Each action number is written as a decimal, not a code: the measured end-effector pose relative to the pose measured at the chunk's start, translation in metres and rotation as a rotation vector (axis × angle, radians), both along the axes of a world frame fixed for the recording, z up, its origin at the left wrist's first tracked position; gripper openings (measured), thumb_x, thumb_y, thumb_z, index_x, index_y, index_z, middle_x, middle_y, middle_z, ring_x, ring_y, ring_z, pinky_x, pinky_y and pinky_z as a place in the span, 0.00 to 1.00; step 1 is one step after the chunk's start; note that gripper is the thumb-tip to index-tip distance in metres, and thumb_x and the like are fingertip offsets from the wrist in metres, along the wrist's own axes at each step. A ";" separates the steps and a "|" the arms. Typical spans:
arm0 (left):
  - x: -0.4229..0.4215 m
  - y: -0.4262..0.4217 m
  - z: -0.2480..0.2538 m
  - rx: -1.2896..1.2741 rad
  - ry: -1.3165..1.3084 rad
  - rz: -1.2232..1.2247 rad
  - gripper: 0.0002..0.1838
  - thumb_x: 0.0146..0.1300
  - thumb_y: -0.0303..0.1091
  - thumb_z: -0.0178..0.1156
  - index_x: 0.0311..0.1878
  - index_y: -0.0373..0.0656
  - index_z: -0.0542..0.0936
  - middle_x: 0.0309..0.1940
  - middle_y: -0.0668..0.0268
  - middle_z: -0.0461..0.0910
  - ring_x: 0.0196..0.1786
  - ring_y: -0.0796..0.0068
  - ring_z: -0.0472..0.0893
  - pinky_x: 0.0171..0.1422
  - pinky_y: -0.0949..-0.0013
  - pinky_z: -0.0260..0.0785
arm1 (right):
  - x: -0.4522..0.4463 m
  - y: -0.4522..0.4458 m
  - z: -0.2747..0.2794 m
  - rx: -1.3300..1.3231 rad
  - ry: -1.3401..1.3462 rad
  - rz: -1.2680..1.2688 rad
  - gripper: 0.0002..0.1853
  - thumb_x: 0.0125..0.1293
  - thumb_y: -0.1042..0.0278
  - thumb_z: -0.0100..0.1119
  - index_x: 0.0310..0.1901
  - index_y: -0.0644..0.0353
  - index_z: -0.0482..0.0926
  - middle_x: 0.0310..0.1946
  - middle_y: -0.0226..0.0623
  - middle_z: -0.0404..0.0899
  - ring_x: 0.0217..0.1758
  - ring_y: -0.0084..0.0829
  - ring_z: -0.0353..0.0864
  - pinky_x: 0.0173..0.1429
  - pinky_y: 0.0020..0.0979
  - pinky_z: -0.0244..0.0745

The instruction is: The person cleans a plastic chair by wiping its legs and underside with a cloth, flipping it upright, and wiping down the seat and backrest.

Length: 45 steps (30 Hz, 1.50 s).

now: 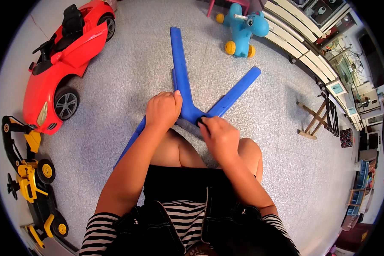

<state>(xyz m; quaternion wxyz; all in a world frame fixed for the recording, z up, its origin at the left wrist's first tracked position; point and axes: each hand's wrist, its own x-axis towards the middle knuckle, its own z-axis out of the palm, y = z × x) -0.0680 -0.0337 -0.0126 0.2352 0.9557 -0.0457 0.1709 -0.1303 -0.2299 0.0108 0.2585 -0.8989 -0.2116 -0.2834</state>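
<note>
In the head view a blue plastic frame with several long legs lies on the floor in front of my bent knees. My left hand is closed around the frame on its left side, with the thumb along the blue leg. At the frame's near right corner, my right hand has its fingers closed on a small black piece, which touches the blue plastic. Its exact kind is partly hidden by the fingers. A grey bar runs beneath the near edge of the frame, between my two hands.
Along the left stand a red toy car and a yellow-black toy excavator. A blue ride-on toy with yellow wheels is at the far side. To the right are a folding stool and white drawers.
</note>
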 end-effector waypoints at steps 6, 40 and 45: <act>0.002 0.001 -0.005 -0.014 0.016 0.018 0.29 0.79 0.44 0.46 0.28 0.34 0.84 0.31 0.45 0.84 0.34 0.41 0.84 0.46 0.44 0.76 | 0.022 -0.021 0.001 0.114 0.093 -0.243 0.08 0.63 0.67 0.74 0.39 0.58 0.85 0.32 0.41 0.87 0.32 0.45 0.87 0.35 0.40 0.80; -0.001 0.001 -0.010 -0.048 -0.120 -0.044 0.16 0.70 0.35 0.57 0.28 0.37 0.83 0.31 0.51 0.85 0.40 0.50 0.85 0.50 0.51 0.78 | 0.099 0.062 0.023 -0.079 0.165 -0.014 0.06 0.68 0.64 0.67 0.42 0.54 0.86 0.37 0.37 0.86 0.40 0.45 0.87 0.44 0.44 0.81; -0.003 0.000 -0.009 -0.060 -0.121 -0.033 0.16 0.70 0.35 0.56 0.28 0.36 0.82 0.31 0.51 0.84 0.40 0.47 0.84 0.50 0.49 0.77 | 0.070 0.050 0.028 -0.090 0.290 -0.006 0.07 0.68 0.63 0.67 0.43 0.54 0.87 0.39 0.38 0.87 0.40 0.46 0.88 0.44 0.43 0.81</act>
